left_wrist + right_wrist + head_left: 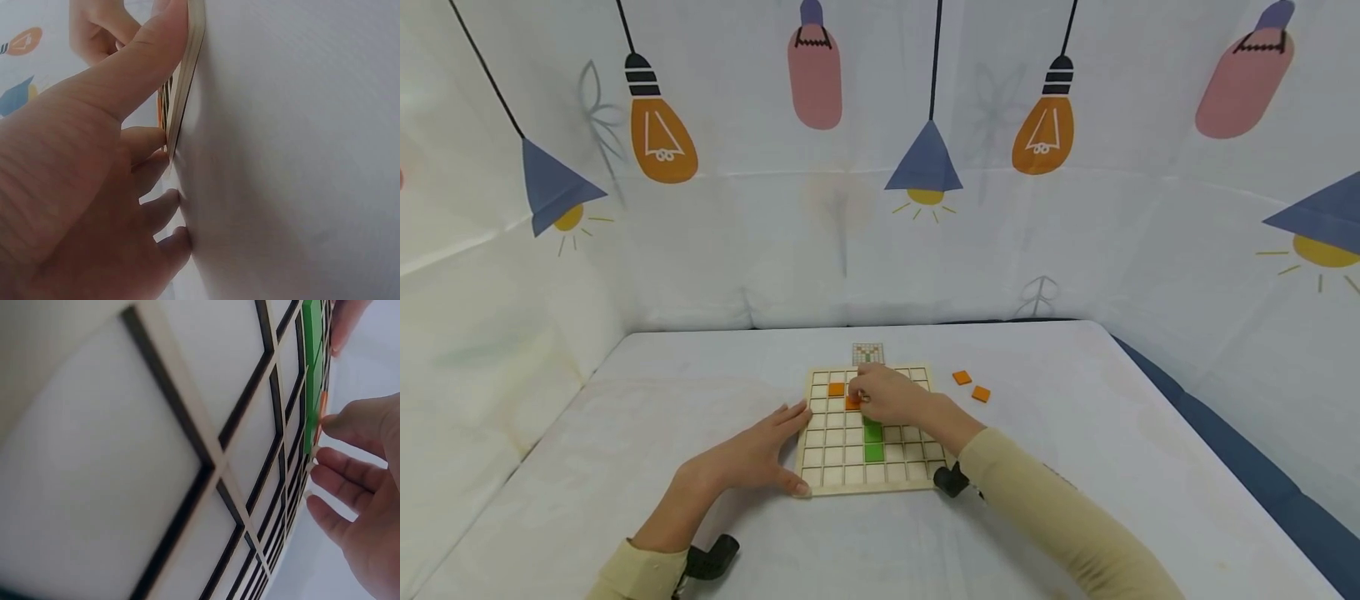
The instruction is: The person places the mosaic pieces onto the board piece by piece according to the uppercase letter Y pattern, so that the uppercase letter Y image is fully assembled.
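Note:
A square wooden grid board (833,488) lies on the table, with an orange tile (836,389) in one of its upper-left cells. Green tiles (874,452) fill a column at its middle. My left hand (752,450) rests along the board's left side, thumb at the near corner and fingertips at the edge; the left wrist view shows the thumb (156,53) against the board's rim. Over the upper middle, my right hand (891,396) touches an orange tile (322,403) with its thumb. In the right wrist view its other fingers (340,481) reach to the grid, spread apart.
Two loose orange tiles (971,385) lie on the white table right of the board. A small pattern card (868,353) sits just behind the board. Beyond the table hangs a white cloth (880,250) printed with lamps and bulbs.

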The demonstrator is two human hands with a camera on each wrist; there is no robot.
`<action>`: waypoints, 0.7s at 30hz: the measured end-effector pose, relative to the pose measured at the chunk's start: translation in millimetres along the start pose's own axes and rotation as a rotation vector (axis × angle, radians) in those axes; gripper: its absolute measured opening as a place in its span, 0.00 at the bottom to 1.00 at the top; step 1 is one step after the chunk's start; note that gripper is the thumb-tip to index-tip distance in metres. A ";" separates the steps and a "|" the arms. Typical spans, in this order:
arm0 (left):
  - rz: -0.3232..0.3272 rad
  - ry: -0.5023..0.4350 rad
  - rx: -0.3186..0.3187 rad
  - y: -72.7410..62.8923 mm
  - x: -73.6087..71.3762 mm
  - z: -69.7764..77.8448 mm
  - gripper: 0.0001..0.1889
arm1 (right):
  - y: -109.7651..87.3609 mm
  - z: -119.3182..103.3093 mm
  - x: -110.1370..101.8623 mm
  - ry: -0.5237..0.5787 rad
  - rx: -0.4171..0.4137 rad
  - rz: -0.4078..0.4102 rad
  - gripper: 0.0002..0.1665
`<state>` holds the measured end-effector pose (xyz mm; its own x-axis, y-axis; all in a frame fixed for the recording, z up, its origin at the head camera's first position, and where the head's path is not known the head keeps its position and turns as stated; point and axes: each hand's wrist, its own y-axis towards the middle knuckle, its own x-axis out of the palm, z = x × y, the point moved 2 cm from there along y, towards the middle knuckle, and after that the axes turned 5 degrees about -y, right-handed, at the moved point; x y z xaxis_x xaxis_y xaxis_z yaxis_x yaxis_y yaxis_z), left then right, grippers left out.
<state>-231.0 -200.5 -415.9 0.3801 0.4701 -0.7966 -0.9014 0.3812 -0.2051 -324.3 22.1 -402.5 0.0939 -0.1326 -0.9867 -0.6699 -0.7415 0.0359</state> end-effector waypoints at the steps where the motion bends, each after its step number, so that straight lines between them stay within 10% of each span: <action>1: 0.000 0.003 -0.001 -0.2 -0.1 -0.1 0.63 | -0.3 0.3 -0.1 -0.002 0.000 -0.004 0.14; 21: -0.001 -0.015 -0.004 -2.5 -1.3 4.1 0.63 | -11.4 15.8 -4.8 0.077 0.003 0.019 0.10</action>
<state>-228.4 -198.8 -412.0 0.3843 0.4819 -0.7875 -0.9018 0.3788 -0.2083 -328.7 41.5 -400.7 0.1376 -0.1973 -0.9706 -0.6745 -0.7363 0.0541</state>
